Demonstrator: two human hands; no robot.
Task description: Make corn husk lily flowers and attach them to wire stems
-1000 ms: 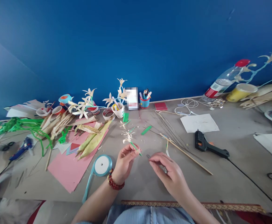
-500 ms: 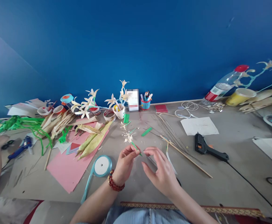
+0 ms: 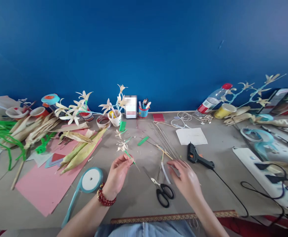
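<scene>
My left hand (image 3: 120,171) pinches the green-wrapped stem (image 3: 127,153) of a small pale flower (image 3: 121,147) between thumb and fingertips. Thin bare wire sticks out below the fingers. My right hand (image 3: 186,177) is open, palm down over the table, fingers apart, with a wooden stick (image 3: 167,152) running under its fingertips. Beside it lie a white strip (image 3: 165,172) and black-handled scissors (image 3: 164,194), their blades slightly apart. More small flowers (image 3: 119,133) lie just beyond my left hand, and a green piece (image 3: 143,141) rests farther right.
To the left are a blue ribbon roll (image 3: 92,180), pink paper (image 3: 46,184) and corn husks (image 3: 84,153). A black glue gun (image 3: 198,158) with its cord lies right, near a white power strip (image 3: 255,174). Cups, a bottle (image 3: 212,102) and a pen holder (image 3: 143,112) line the wall.
My right hand has moved away from the stem to the right, uncovering the scissors. My left hand still holds the flower stem. The view has turned right, and the other person's arm has left it.
</scene>
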